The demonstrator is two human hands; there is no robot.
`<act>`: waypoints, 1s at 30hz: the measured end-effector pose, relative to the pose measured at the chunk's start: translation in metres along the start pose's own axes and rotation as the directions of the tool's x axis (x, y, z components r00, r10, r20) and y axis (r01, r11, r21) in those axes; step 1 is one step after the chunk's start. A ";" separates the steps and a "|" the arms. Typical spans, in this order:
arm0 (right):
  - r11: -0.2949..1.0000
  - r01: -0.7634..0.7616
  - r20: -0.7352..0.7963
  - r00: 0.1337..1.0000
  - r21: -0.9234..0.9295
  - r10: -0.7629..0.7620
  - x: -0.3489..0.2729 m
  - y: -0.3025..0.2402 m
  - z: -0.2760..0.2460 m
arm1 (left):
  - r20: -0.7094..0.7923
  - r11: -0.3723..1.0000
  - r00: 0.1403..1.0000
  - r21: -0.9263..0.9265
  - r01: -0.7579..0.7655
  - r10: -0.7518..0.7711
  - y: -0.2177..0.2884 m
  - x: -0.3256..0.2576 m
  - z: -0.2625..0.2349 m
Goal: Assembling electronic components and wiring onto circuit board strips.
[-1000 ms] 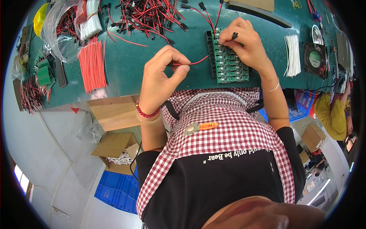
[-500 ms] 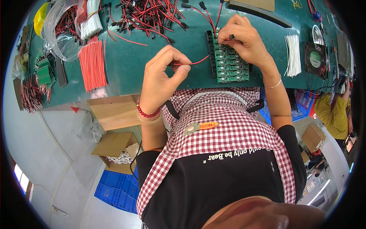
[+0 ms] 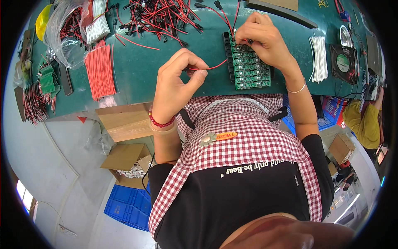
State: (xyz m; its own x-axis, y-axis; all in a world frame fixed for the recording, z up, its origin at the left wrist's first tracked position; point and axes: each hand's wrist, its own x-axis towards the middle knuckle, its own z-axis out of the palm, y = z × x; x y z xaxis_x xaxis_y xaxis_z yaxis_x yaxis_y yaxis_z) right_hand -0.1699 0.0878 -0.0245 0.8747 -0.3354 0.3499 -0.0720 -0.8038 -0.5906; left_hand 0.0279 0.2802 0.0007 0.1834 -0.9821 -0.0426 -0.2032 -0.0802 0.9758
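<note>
My left hand [image 3: 176,81] pinches a red wire [image 3: 216,66] between thumb and fingertips, left of the green circuit board panel [image 3: 252,74]. The wire's free end curves up toward the panel's left edge. My right hand [image 3: 263,43] is closed over the panel's upper part, its fingertips at the top left corner. A wire lead with a black plug [image 3: 248,41] shows under those fingers; its tip is hidden by them. The panel carries rows of small boards and rests on a black slotted rack [image 3: 228,45]. Several red-black leads [image 3: 226,20] run up from its top left corner.
Loose red-black leads with black plugs [image 3: 159,18] lie heaped at the back. To the left are red wires [image 3: 100,70], white wires [image 3: 98,20] and green boards [image 3: 49,79]. On the right lie white wires [image 3: 318,60] beside a black fan [image 3: 344,64]. A dark bar [image 3: 282,14] lies behind.
My right hand has shifted slightly left over the panel's top corner, and the black plug under its fingers has turned and dropped a little. My left hand holds its place with the red wire.
</note>
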 end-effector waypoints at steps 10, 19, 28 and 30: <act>0.995 0.070 0.026 0.997 -0.069 -0.068 0.003 -0.004 -0.002 | 0.008 1.000 1.000 0.001 -0.001 0.001 0.002 0.000 0.002; 0.978 -0.196 -0.084 0.978 -0.069 0.190 -0.010 -0.026 0.011 | -0.047 0.999 0.999 0.045 -0.026 0.028 0.011 0.008 0.007; 0.978 -0.166 -0.173 0.974 -0.124 0.143 -0.010 -0.066 -0.009 | 0.172 0.962 0.975 0.206 -0.178 0.143 0.032 0.027 -0.002; 0.994 -0.096 -0.072 0.993 -0.042 0.093 -0.011 -0.074 -0.008 | 0.223 0.942 0.956 0.230 -0.242 0.191 0.037 0.031 0.000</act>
State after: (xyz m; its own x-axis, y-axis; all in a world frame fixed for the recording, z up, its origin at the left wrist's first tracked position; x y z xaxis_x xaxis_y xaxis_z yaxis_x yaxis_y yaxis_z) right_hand -0.1780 0.1468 0.0209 0.8274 -0.4431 0.3451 -0.1758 -0.7879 -0.5901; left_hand 0.0263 0.2465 0.0353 -0.0784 -0.9921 0.0982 -0.4573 0.1233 0.8807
